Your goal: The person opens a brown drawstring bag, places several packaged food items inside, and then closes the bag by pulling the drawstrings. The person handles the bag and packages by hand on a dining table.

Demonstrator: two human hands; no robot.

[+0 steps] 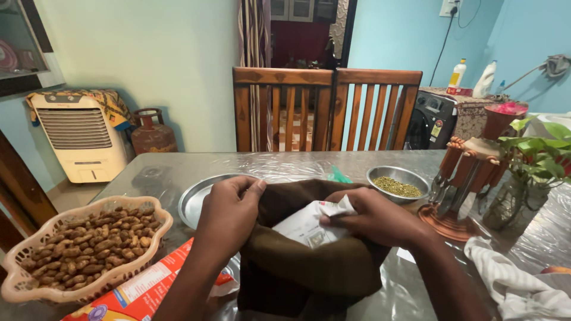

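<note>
One dark brown cloth bag [309, 261] sits open on the table between two hands. The left hand [229, 211] pinches the bag's rim. The right hand [372, 217] grips one white paper packet [309, 226] in the bag's mouth. Behind the hands lie one steel plate [196, 199] and one steel bowl of green seeds [397, 181]. Left of them stands one pink plastic basket of peanuts [83, 246]. Beyond stand two wooden chairs [327, 110].

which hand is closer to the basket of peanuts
Left. The left hand grips the brown bag's rim just right of the peanut basket. The right hand holds the white packet on the bag's far side.
</note>
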